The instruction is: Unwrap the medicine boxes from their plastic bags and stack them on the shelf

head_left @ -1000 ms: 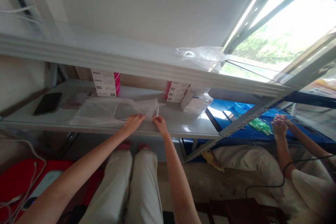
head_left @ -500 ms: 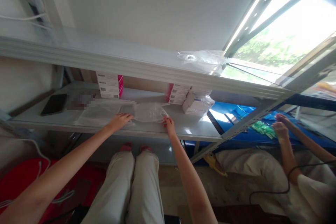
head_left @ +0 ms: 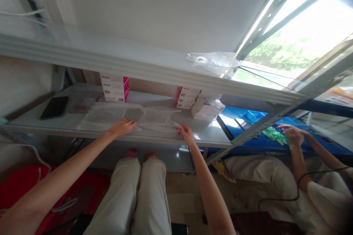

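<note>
Plastic bagging (head_left: 156,118) lay translucent, crinkled. Our right hand (head_left: 186,134) pinched its tip; whether our left hand (head_left: 123,127) gripped, we couldn't tell.

Bag (head_left: 156,118) partly hidden behind left hand (head_left: 123,127)

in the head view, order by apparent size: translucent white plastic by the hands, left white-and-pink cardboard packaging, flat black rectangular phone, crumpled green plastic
Largest to smallest:
1. Translucent plastic
2. White-and-pink packaging
3. Black phone
4. Green plastic; it lies farther off, so its true size is unsure.
</note>
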The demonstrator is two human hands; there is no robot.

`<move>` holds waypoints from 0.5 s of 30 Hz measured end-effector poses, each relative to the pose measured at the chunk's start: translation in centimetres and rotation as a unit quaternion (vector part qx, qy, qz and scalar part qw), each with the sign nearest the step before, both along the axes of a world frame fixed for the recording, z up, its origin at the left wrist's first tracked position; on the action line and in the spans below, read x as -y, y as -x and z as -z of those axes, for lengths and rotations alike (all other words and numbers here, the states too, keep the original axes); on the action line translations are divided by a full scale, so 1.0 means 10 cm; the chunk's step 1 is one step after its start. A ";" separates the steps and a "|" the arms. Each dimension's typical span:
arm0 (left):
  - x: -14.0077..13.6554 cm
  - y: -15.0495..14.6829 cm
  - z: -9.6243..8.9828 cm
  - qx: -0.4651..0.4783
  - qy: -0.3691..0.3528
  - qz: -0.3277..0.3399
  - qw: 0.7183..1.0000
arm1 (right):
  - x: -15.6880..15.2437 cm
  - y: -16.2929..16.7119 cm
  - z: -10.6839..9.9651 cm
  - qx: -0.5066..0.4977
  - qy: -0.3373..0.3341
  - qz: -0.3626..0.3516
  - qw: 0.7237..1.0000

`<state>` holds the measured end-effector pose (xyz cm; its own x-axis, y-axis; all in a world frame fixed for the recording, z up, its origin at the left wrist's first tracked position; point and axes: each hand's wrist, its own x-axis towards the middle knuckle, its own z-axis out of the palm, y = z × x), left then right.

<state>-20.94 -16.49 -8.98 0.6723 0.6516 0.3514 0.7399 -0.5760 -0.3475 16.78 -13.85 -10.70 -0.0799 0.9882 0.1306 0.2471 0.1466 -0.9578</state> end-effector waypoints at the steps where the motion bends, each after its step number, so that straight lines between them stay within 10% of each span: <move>1: 0.00 0.01 0.01 0.001 0.002 0.003 1.000 | -0.01 -0.02 0.01 0.006 -0.013 0.015 1.000; 15: 0.16 0.08 -0.02 -0.056 0.060 0.019 0.996 | 0.05 -0.52 0.04 0.297 -0.055 0.037 0.952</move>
<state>-21.69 -18.13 -8.82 0.7274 0.6584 0.1931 0.6776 -0.6450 -0.3533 21.97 -14.34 -11.05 -0.1033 0.9771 0.1860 0.7548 0.1988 -0.6251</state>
